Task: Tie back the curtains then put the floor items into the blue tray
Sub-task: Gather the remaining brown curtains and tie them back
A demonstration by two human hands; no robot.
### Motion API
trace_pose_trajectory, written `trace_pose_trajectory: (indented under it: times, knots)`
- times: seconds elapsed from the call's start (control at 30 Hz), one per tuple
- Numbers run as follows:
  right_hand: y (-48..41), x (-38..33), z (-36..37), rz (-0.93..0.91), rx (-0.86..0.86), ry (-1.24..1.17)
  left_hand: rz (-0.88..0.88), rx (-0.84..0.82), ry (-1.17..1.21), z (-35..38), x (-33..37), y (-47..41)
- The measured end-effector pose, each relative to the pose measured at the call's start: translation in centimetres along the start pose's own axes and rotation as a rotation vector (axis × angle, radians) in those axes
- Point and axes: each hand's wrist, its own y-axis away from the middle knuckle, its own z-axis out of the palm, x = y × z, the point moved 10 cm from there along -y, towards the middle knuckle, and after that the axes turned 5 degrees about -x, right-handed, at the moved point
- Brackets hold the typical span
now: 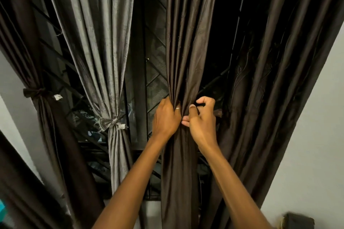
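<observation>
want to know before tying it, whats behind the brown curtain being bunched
Past the edges of the brown curtain, gripped by the left hand and right hand, a black grille with diagonal bars shows, dark beyond. Whatever lies straight behind the fabric is covered.

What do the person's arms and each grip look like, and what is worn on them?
The left forearm and right forearm are bare: no sleeve, watch or bracelet shows. The left grip wears one thin, silver-coloured ring on a finger. The right grip wears nothing that shows, and its visible thumbnail is short.
</observation>
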Motion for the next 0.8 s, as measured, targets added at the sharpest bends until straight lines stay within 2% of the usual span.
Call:
trace_pose_trajectory:
  times: [0.1,0.17,0.27,0.33,0.43,0.57,0.73,0.8]
  knots:
    - [1.2,-2.8,1.5,-0.356,-0.097,0.379,0.007,-0.018,-0.007,-0.2,0.0,0.3]
    - [2.3,-4.2,3.5,-0.556,-0.233,0.646,-0.002,-0.040,-0.016,-0.2,-0.2,0.3]
    - [2.0,-4.7,5.4,-0.600,-0.409,0.996,-0.062,-0.054,0.008,-0.6,-0.8,0.4]
    - [1.3,-4.9,5.6,-0.579,-0.459,1.111,-0.055,-0.066,-0.013,-0.8,-0.5,0.4]
    - [0.4,-5.0,5.2,-0.535,-0.478,1.110,0.003,-0.105,-0.087,-0.6,0.2,0.3]
    - [-0.7,-4.4,4.4,-0.418,-0.472,0.988,0.012,-0.158,-0.076,-0.2,0.2,0.3]
    - [-2.2,-3.3,2.8,-0.284,-0.425,0.843,0.011,-0.375,-0.047,-0.5,0.4,0.8]
    - [-2.8,-2.8,2.2,-0.242,-0.408,0.835,0.005,-0.407,-0.065,-1.3,0.4,0.8]
